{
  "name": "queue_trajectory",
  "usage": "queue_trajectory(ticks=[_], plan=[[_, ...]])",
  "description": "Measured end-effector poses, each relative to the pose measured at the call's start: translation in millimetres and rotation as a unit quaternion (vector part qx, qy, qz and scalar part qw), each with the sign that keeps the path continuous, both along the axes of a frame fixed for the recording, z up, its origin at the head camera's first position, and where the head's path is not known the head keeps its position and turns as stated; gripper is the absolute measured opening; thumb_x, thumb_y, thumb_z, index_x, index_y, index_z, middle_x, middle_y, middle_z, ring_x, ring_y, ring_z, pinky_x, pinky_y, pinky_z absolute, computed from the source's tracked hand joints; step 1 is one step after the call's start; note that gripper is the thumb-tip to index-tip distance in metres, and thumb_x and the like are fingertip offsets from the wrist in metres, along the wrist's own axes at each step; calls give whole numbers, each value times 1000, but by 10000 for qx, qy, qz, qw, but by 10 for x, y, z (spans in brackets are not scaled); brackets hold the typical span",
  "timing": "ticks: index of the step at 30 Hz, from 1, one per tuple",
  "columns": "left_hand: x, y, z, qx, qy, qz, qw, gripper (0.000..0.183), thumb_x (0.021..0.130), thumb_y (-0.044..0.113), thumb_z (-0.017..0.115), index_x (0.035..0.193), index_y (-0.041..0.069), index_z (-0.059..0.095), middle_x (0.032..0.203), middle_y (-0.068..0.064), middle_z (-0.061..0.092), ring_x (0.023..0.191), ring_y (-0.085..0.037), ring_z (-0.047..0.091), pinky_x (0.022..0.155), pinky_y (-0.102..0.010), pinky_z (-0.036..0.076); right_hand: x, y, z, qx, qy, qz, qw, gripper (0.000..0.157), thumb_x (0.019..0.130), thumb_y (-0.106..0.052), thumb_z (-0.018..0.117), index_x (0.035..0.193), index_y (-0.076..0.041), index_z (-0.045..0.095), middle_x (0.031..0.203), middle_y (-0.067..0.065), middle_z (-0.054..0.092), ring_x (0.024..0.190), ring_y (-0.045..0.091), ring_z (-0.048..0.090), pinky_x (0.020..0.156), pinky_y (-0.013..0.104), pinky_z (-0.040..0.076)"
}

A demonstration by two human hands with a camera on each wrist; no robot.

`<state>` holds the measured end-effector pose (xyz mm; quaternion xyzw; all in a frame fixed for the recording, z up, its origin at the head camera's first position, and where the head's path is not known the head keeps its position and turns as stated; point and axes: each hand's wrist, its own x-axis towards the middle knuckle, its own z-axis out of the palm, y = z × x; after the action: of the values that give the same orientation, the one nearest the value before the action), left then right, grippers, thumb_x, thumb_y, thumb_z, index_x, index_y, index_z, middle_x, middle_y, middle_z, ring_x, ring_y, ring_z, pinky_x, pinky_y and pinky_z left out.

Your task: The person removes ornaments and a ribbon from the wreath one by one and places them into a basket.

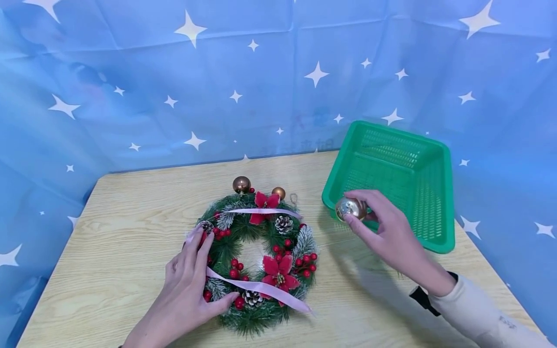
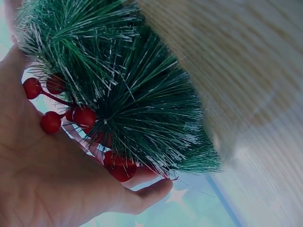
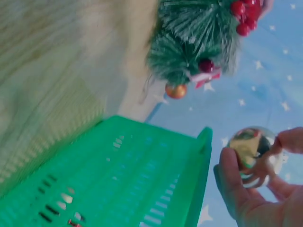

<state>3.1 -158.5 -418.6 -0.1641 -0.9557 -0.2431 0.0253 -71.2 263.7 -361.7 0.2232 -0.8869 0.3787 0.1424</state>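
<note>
Closest to the camera, the left hand point(image 1: 184, 278) rests on the left side of the wreath point(image 1: 250, 323), fingers spread and pretty straight, and that wreath's lying flat on the wooden table point(image 1: 109, 237) with two pale ribbons point(image 1: 263, 287) across it plus red flowers point(image 1: 278, 271), pinecones point(image 1: 284, 224) and berries point(image 1: 234, 274). Over on the right, the right hand point(image 1: 389, 229) has a shiny ball point(image 1: 349, 208) pinched between thumb and fingers, just by the near left edge of the green basket point(image 1: 448, 193). Also a brown ball point(image 1: 241, 184) and a smaller gold ball point(image 1: 279, 193) sit at the wreath's far edge, blue starry curtain point(image 1: 274, 63) behind everything.
</note>
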Motion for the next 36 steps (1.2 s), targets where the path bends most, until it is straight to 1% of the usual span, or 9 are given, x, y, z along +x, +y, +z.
queue_trajectory(ticks=[5,8,12,17,22,25,29,33,36], plan=[[-2,2,7,-1,-24,6,10000,130,86,65,85,176,11,9,181,-17,5,161,-48,12,107,-77,23,-25,141,46,10,-244,-273,9993,47,105,-10,76,149,-19,65,133,0,66,103,11,66,84,13,53],[-6,3,12,-50,-22,17,10000,130,86,66,85,176,11,9,180,-17,5,161,-48,13,107,-77,24,-46,227,54,159,-315,-459,9983,45,106,-15,75,150,-19,65,132,1,66,99,12,64,79,13,53],[-8,4,21,-136,-23,47,9999,130,86,67,84,176,10,9,180,-18,5,160,-48,14,108,-76,24,-82,350,36,347,-326,-656,9967,45,107,-19,74,151,-17,65,132,7,66,95,13,63,74,13,50],[-4,6,25,-191,-83,79,9998,131,85,70,83,176,10,9,180,-18,4,160,-49,14,107,-77,24,-121,496,-10,438,-436,-868,9943,44,108,-21,73,151,-14,64,132,12,66,96,19,66,75,11,51],[-5,8,16,-239,-82,79,9996,132,85,70,83,176,10,9,180,-17,4,161,-46,11,106,-77,25,-150,624,-43,745,-568,-993,9906,43,109,-22,71,149,-9,64,131,17,66,94,27,66,68,22,53],[-2,4,7,-222,-38,83,9997,131,85,69,84,176,10,10,180,-17,4,161,-46,12,106,-77,25,-177,687,-66,950,-667,-1014,9881,43,109,-24,71,149,-7,63,132,20,65,90,27,63,64,28,52],[0,3,8,-220,-26,84,9997,130,86,69,83,175,9,10,180,-18,4,161,-47,12,106,-77,24,-207,752,-88,1153,-823,-995,9849,44,110,-26,69,148,-6,62,134,23,64,85,25,59,61,32,49],[-6,7,18,-253,-90,77,9996,130,86,71,82,176,10,10,180,-17,4,161,-47,12,106,-77,24,-229,798,-99,1383,-958,-968,9810,44,111,-26,68,147,-2,62,132,27,64,81,25,58,61,35,47],[-8,13,19,-273,-86,67,9996,130,86,71,82,175,9,11,180,-18,4,161,-46,12,106,-76,25,-239,817,-112,1547,-1041,-949,9779,44,111,-24,68,146,1,62,131,29,64,88,30,61,65,41,48]])
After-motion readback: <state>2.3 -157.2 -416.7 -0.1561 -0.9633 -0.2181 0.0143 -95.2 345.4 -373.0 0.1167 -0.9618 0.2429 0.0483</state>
